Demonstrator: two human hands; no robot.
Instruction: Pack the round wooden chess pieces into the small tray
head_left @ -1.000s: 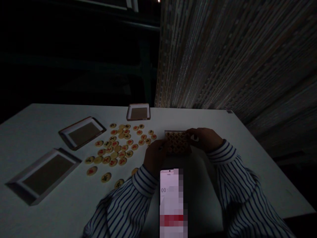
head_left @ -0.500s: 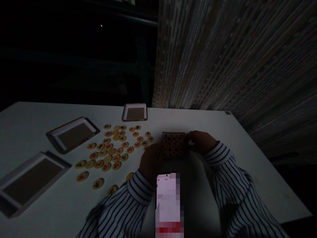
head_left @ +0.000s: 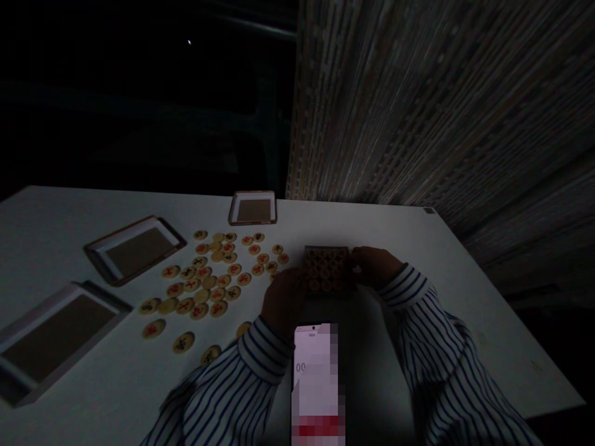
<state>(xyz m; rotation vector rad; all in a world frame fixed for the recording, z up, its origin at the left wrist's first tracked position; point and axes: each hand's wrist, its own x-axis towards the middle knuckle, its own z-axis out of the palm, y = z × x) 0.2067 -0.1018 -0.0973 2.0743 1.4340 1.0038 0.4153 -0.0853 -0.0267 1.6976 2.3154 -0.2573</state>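
In the dim light, a small box (head_left: 326, 296) holds round Chinese chess pieces (head_left: 324, 272) set in rows. My left hand (head_left: 284, 300) is closed at the box's left side, with its fingertips in shadow. At the right side, my right hand (head_left: 374, 266) grips the box edge with bent fingers and thumb. Many loose Chinese chess pieces (head_left: 202, 295), marked in red or black and some blank side up, lie spread on the white table to the left of my left hand.
A lit phone (head_left: 316, 371) lies before me between my forearms. An open box lid or tray (head_left: 253, 222) stands at the table's back, and two more trays, a middle one (head_left: 170, 252) and a near one (head_left: 46, 387), stand at left. A striped string curtain (head_left: 395, 111) hangs behind the table (head_left: 465, 347).
The far side of the box shows slightly more of its inner wall, and its pieces appear shifted a little toward me. Both hands stay at its sides.
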